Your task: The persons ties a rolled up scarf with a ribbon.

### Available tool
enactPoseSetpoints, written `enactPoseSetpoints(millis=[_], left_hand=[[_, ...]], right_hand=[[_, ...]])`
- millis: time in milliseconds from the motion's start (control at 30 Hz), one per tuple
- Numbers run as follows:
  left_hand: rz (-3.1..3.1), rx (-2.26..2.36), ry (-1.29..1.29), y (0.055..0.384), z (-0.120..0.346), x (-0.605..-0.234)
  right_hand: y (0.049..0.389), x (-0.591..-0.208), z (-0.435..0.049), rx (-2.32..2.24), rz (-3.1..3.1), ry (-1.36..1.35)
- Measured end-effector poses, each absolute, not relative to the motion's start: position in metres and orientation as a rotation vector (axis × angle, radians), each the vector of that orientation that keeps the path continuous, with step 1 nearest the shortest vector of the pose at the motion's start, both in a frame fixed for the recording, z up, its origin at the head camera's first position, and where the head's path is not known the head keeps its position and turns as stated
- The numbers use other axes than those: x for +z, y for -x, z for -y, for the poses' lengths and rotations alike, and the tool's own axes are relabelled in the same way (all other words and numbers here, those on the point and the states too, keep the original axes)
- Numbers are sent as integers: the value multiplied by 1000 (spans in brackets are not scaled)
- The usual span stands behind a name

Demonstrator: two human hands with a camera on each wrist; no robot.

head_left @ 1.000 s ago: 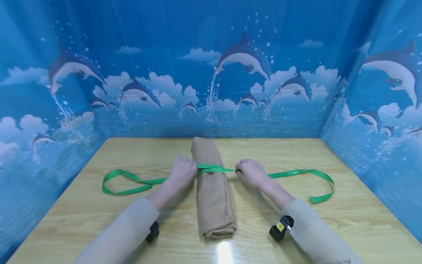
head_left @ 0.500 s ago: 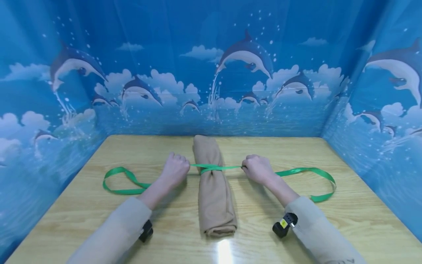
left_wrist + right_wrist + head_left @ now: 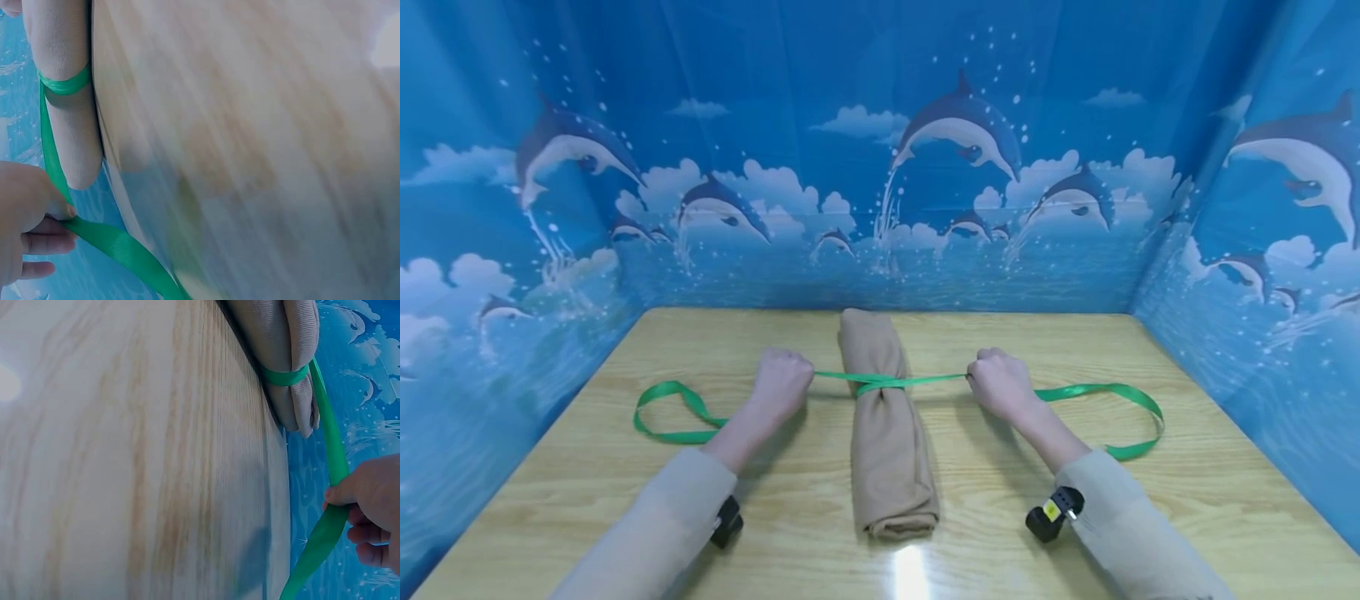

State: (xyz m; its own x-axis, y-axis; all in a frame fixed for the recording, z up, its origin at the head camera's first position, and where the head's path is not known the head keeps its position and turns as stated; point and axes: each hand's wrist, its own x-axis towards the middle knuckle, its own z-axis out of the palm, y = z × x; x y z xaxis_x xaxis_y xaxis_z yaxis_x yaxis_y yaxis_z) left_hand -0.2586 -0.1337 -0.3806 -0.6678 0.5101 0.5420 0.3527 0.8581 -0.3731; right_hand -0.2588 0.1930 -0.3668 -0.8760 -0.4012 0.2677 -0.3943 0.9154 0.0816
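A rolled or folded brown cloth lies lengthwise on the table, cinched around its upper half by a green ribbon. The ribbon crosses over itself on top of the cloth and stretches out taut to both sides. To the left of the cloth, my left hand pinches one side of the ribbon; the left wrist view shows thumb and fingers on the green band. My right hand, right of the cloth, pinches the other side, as the right wrist view also shows.
The ribbon's left tail lies looped on the wooden table, and its right tail curls near the right side. Blue dolphin-print curtains stand along the back and both sides. Each forearm carries a small black camera.
Both hands have moved apart, left hand leftward and right hand rightward, each keeping its pinch. The ribbon has drawn tighter and the cloth is squeezed in at the band.
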Motion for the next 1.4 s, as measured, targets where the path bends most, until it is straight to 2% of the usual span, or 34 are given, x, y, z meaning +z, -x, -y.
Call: enactPoseSetpoints(millis=[333, 567, 733, 1400], left_hand=[[2584, 261, 481, 258, 133, -374], [2872, 104, 309, 255, 129, -362], [2932, 7, 226, 257, 129, -361], [2907, -145, 176, 259, 132, -360]], right_hand=[[257, -362, -194, -33, 2950, -351], [255, -355, -193, 142, 3077, -207], [256, -357, -196, 242, 3048, -236], [263, -365, -202, 461, 2772, -394]])
